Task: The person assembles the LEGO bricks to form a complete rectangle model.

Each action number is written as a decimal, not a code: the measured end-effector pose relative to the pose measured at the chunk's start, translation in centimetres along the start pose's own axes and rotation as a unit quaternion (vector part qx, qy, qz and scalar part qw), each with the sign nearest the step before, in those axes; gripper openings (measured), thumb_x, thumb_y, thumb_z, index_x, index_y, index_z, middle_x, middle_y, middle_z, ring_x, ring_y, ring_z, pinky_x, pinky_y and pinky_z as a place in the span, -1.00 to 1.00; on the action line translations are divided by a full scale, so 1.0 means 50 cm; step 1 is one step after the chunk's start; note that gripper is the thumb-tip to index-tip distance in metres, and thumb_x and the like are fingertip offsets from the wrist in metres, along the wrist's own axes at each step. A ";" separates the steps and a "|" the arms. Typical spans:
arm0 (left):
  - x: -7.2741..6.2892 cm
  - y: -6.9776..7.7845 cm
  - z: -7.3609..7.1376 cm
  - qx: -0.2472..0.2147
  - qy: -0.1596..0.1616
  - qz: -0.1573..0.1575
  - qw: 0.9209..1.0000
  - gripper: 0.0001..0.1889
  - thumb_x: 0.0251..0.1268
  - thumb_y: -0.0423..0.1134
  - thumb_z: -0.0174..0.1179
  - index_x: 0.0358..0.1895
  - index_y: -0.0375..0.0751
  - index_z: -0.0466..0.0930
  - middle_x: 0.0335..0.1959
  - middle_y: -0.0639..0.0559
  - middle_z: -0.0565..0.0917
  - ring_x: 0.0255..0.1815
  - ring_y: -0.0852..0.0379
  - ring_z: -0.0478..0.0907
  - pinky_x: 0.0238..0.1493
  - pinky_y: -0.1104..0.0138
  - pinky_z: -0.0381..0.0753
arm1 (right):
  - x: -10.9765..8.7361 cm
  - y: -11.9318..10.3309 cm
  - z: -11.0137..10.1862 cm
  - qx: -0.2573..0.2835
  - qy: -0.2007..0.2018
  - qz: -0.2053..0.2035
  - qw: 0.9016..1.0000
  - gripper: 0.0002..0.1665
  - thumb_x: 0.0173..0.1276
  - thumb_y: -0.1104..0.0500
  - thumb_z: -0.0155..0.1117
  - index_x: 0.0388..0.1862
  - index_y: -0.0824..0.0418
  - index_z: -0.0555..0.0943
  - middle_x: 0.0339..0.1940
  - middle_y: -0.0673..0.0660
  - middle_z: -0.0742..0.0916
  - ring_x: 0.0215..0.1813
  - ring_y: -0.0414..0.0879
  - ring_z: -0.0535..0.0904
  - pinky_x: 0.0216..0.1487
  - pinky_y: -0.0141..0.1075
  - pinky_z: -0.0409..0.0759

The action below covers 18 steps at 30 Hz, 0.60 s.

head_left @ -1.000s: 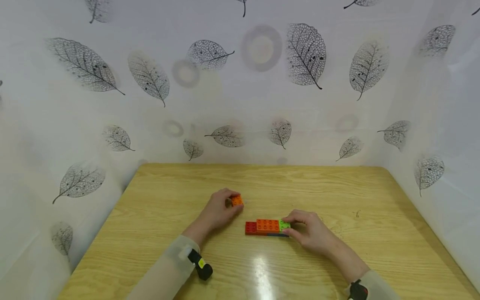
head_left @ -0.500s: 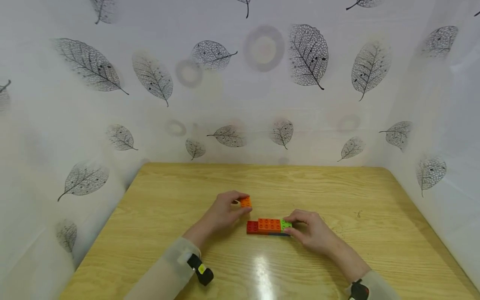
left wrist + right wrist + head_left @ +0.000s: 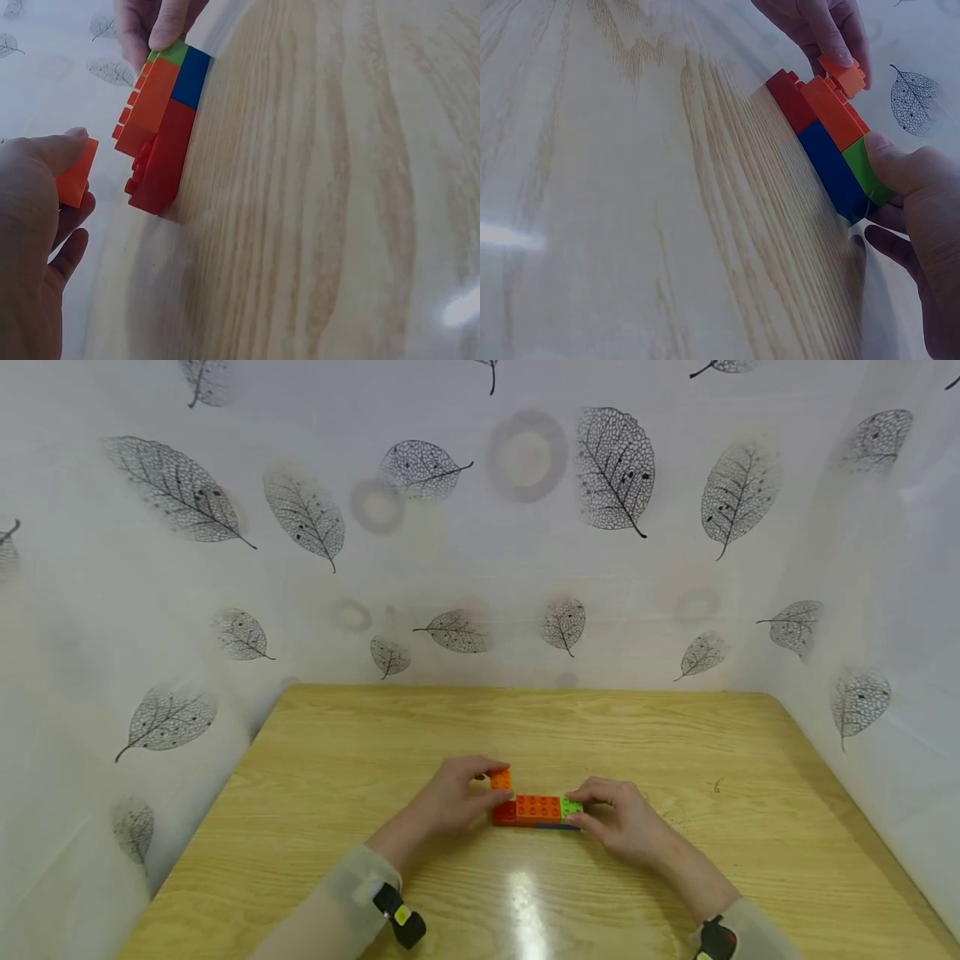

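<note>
Between thumb and fingers my left hand (image 3: pixel 452 795) pinches a small orange toy brick (image 3: pixel 500 779), held in the air just above the left end of a joined row of bricks. That row lies on the table: a red brick (image 3: pixel 166 161) and a blue brick (image 3: pixel 832 169) form the bottom layer. On top of them sit a longer orange-red brick (image 3: pixel 537 807) and a light green brick (image 3: pixel 571 808) at the right end. My right hand (image 3: pixel 626 820) grips the green brick's end with thumb and fingers. A gap shows between the small orange brick and the red studs in the left wrist view.
Both hands work over a light wooden table (image 3: pixel 330 735). A white curtain (image 3: pixel 450 560) printed with dark leaves hangs behind it and along both sides. A light reflection (image 3: pixel 525 902) shines on the near part of the table.
My left hand has moved right and slightly nearer, bringing the small orange brick over the red end of the row. My right hand stays on the green end.
</note>
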<state>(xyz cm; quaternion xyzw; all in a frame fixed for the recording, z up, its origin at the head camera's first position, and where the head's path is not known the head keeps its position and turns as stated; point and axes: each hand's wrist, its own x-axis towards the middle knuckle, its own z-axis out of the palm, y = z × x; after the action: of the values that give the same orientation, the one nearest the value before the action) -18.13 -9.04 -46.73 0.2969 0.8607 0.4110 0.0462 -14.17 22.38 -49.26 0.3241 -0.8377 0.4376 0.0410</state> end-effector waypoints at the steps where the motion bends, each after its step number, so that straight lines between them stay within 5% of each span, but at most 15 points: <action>1: -0.001 0.001 0.002 0.002 -0.004 0.002 1.000 -0.55 0.46 -0.11 0.42 0.29 -0.25 0.69 0.22 0.01 0.73 0.20 0.04 0.63 0.26 0.10 0.61 | 0.000 0.000 0.000 0.000 0.000 0.001 1.000 -0.69 0.34 0.30 0.56 0.06 0.21 0.78 -0.10 -0.13 0.78 -0.09 -0.19 0.72 0.05 -0.20 0.74; 18: -0.025 -0.002 0.017 -0.021 -0.046 0.000 0.999 -0.59 0.41 -0.05 0.45 0.22 -0.13 0.76 0.17 0.11 0.74 0.28 0.10 0.61 0.36 0.08 0.53 | -0.001 0.008 0.003 0.002 0.009 0.001 1.000 -0.69 0.35 0.27 0.57 0.05 0.13 0.79 -0.09 -0.16 0.78 -0.10 -0.19 0.71 0.04 -0.21 0.74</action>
<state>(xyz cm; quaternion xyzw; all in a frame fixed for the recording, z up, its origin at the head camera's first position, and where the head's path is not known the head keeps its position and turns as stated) -16.88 -9.21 -47.55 0.3147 0.8487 0.4150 0.0921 -14.32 22.44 -49.67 0.3193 -0.8369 0.4421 0.0468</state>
